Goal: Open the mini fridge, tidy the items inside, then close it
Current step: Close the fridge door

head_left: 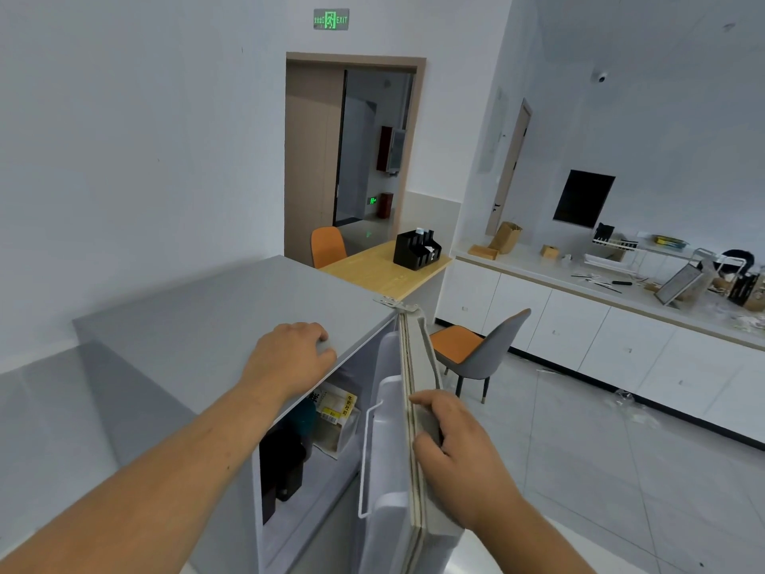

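Observation:
The grey mini fridge (198, 325) stands below me with its door (418, 366) swung out to the right, edge-on to me. My left hand (292, 358) rests palm down on the fridge's top front edge, holding nothing. My right hand (451, 445) is closed around the door's outer edge. Inside the fridge a white carton with yellow print (337, 412) leans on a shelf, with a dark teal item (302, 416) and black items (283, 461) to its left. A white wire rail (366, 457) runs down the door's inner side.
A grey and orange chair (480, 350) stands just beyond the door. A wooden table (372, 267) with a black organiser (416, 248) sits behind the fridge. White cabinets with a cluttered counter (579, 283) line the right wall. Tiled floor (579, 470) lies to the right.

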